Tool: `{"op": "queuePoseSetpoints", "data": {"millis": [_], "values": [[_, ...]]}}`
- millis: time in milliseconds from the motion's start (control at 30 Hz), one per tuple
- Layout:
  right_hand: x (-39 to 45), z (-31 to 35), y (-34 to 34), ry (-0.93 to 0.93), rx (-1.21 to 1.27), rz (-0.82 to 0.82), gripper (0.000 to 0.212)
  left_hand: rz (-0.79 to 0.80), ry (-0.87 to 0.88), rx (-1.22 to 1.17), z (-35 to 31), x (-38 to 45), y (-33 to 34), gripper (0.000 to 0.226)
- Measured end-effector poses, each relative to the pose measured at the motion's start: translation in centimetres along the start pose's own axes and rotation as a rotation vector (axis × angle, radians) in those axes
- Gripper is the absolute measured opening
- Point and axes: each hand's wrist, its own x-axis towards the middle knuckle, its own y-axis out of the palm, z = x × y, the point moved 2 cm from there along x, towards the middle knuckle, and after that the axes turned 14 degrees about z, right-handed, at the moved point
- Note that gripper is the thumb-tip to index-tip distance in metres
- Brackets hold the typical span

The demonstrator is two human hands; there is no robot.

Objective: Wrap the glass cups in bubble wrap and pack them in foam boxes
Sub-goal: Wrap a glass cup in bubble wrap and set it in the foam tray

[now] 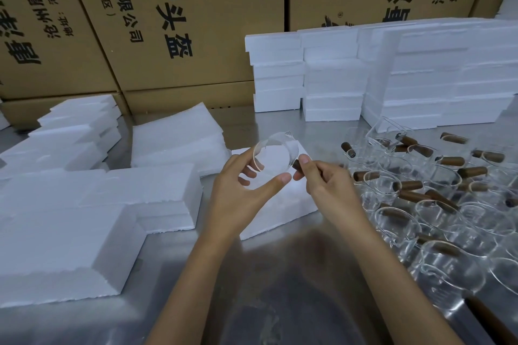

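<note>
Clear glass cup (270, 161) with a brown handle, held up above the tabletop (280, 288) at centre. Left hand (241, 190) cradles its round body, thumb and fingers curled around the glass; right hand (322, 176) pinches the handle (fingers clamped tight). More cups (437, 190) crowd together at three o'clock. Closed foam boxes (392, 75) stack at one o'clock, contents unseen.

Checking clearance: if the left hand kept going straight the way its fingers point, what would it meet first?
The left hand grips the clear glass cup and points up-right. Beyond it, probably the white foam piece on the steel table; depth is unclear.
</note>
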Motion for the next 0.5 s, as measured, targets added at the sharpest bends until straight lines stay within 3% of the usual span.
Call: {"op": "queuePoseSetpoints", "data": {"millis": [133, 300, 433, 500], "values": [[-0.1, 0.1, 0.4, 0.007, 0.105, 0.096, 0.039, 0.027, -0.021, -0.043, -0.3, 0.0, -0.2, 0.048], [0.2, -0.1, 1.1, 0.017, 0.451, 0.247, 0.022, 0.087, -0.141, -0.248, -1.2, 1.0, -1.4, 0.063], [0.5, -0.6, 1.6, 0.005, 0.581, 0.201, 0.008, -0.117, -0.131, -0.003, -1.2, 6.7, -6.4, 0.029], [0.6, -0.8, 1.4, 0.011, 0.603, 0.154, 0.009, -0.154, -0.216, 0.219, -0.4, 10.4, -9.1, 0.027]]}}
